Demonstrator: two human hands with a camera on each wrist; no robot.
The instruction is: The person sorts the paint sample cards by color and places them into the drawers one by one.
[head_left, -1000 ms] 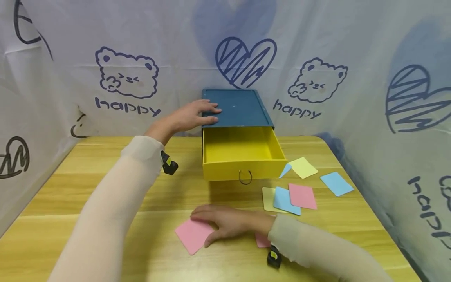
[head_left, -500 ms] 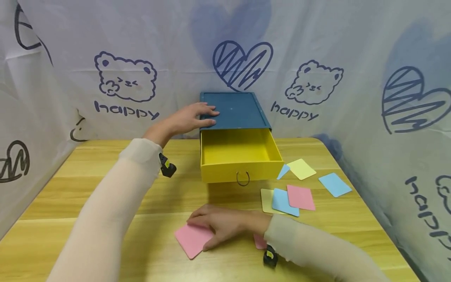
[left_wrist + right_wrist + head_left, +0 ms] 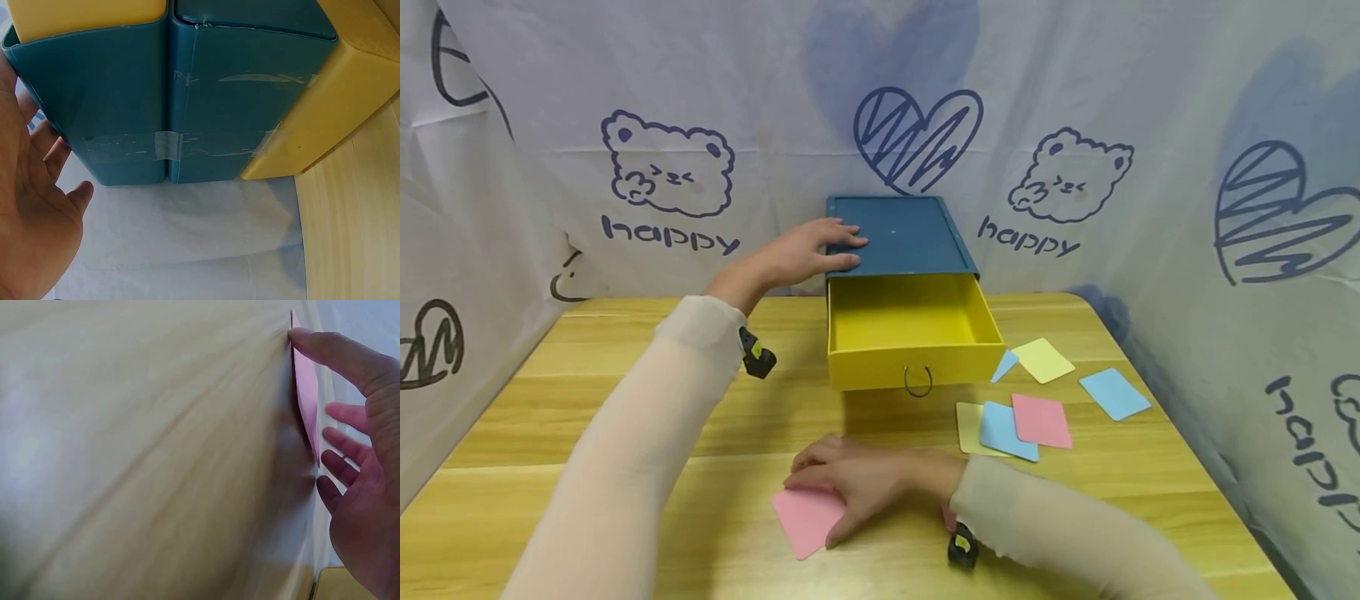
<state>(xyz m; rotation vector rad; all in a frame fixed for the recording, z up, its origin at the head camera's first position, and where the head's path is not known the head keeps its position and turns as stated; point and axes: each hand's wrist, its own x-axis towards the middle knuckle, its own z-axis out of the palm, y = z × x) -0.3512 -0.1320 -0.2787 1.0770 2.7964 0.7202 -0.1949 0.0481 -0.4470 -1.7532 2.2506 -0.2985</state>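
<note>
My left hand [image 3: 808, 250] rests on the left edge of the blue top of a drawer box [image 3: 910, 233], fingers spread. The left wrist view shows that hand [image 3: 37, 187] beside the teal casing [image 3: 106, 94], which carries strips of clear tape. A yellow drawer [image 3: 917, 367] with a small ring handle is pulled out at the front; nothing lies in its visible inside. Nearer on the table, my right hand [image 3: 857, 483] holds a pink card [image 3: 805, 517] between thumb and fingers. In the right wrist view this card [image 3: 305, 387] looks slightly bowed, the thumb at one edge.
Right of the drawer lie yellow [image 3: 1043, 360], blue [image 3: 1115, 393] and pink [image 3: 1042, 420] cards, some overlapping. Another pink card [image 3: 950, 517] is mostly hidden under the right wrist. A printed cloth [image 3: 790, 167] surrounds the wooden table [image 3: 550, 417].
My right hand has shifted slightly left and nearer, its fingers and thumb closing on the pink card, which has tilted a little. The left hand stays on the box.
</note>
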